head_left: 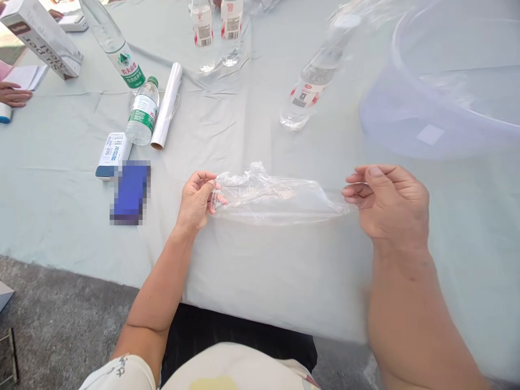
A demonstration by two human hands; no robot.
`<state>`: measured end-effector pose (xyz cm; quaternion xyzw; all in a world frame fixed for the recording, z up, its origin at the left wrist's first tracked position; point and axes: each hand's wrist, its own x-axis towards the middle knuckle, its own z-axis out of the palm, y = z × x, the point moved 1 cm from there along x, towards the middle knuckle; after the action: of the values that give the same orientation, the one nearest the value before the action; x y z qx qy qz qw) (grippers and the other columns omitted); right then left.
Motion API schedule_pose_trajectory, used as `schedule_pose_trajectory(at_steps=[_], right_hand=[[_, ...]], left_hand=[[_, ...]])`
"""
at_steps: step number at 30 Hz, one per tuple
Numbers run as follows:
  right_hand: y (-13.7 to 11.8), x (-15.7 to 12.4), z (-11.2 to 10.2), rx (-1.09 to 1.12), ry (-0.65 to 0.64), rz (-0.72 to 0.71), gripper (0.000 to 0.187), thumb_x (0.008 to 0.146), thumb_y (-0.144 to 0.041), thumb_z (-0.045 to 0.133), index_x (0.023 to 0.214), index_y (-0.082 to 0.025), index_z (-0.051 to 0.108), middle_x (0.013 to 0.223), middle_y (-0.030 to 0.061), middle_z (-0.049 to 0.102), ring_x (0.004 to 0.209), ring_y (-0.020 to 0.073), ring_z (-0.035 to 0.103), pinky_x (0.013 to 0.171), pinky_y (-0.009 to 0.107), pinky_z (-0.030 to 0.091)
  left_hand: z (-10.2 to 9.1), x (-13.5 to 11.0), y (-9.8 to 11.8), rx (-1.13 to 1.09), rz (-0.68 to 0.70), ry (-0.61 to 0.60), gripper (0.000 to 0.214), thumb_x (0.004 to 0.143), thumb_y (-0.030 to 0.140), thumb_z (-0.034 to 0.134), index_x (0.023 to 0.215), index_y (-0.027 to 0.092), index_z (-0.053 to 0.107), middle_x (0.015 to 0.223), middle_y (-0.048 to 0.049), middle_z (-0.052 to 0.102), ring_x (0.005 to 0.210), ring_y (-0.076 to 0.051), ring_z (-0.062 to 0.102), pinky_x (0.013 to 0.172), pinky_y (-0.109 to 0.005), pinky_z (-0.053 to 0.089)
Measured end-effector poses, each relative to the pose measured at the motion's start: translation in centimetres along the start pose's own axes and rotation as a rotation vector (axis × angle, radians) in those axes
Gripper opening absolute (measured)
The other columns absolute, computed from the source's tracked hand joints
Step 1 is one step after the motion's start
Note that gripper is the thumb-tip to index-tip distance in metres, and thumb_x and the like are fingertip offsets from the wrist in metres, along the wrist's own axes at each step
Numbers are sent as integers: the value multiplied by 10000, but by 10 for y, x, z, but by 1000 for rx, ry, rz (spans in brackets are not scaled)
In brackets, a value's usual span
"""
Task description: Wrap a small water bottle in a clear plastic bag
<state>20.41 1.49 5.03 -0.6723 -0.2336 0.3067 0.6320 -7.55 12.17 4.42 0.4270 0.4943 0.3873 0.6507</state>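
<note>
A crumpled sheet of clear plastic film [276, 196] is stretched between my two hands above the pale tablecloth [260, 271]. My left hand [197, 199] pinches the film's left end with closed fingers. My right hand [388, 199] grips the film's right end, fingers curled. The film hangs just above the cloth near the table's front edge.
A roll of cling film [167, 105] and a green-labelled water bottle [142, 112] lie at the left, beside a small box [112, 154]. More bottles [312, 81] stand farther back. A large clear plastic basin [447, 81] sits at the right. Another person's hand [14, 95] rests far left.
</note>
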Motion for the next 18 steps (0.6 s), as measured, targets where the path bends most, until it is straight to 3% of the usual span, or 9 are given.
schedule_pose_trajectory(at_steps=[3, 6, 11, 14, 16, 18], right_hand=[[-2, -1, 5, -148, -119, 26, 254, 847, -469, 693, 906, -222, 691, 986, 50, 693, 827, 163, 686, 644, 270, 542], [-3, -4, 17, -266, -231, 1, 329, 882, -532, 651, 1047, -251, 695, 1154, 69, 682, 1016, 222, 681, 797, 345, 581], [0, -7, 45, -76, -699, 127, 728, 735, -589, 793, 1354, -300, 542, 1409, 72, 571, 1282, 259, 562, 985, 408, 547], [-3, -16, 56, 86, -894, 299, 780, 633, -577, 864, 1292, -271, 581, 1276, 83, 652, 1106, 232, 649, 872, 352, 579], [-9, -24, 58, 122, -838, 358, 607, 620, -510, 890, 1108, -236, 656, 1099, 71, 706, 822, 158, 662, 685, 271, 564], [-17, -31, 56, 132, -709, 346, 422, 648, -422, 887, 930, -209, 657, 964, 54, 712, 596, 82, 544, 506, 215, 464]], left_hand=[[3, -4, 2, 0, 73, -73, 183, 807, 290, 663, 937, 204, 568, 831, 33, 584, 500, -63, 620, 324, -156, 307], [7, -13, 9, 26, 251, -164, 199, 808, 285, 698, 970, 213, 608, 938, 12, 631, 530, -42, 607, 354, -154, 350], [17, -38, 30, 100, 476, -314, 137, 821, 222, 670, 956, 219, 645, 948, -2, 702, 525, -49, 595, 356, -162, 376], [16, -50, 41, 93, 535, -304, 138, 834, 234, 665, 969, 220, 643, 938, -2, 717, 493, -51, 589, 336, -167, 360], [9, -54, 44, 84, 519, -234, 167, 832, 245, 670, 992, 221, 631, 939, -1, 722, 461, -50, 582, 324, -171, 348], [-1, -55, 42, 107, 449, -146, 188, 816, 246, 679, 992, 217, 616, 942, -3, 723, 440, -52, 583, 312, -171, 336]])
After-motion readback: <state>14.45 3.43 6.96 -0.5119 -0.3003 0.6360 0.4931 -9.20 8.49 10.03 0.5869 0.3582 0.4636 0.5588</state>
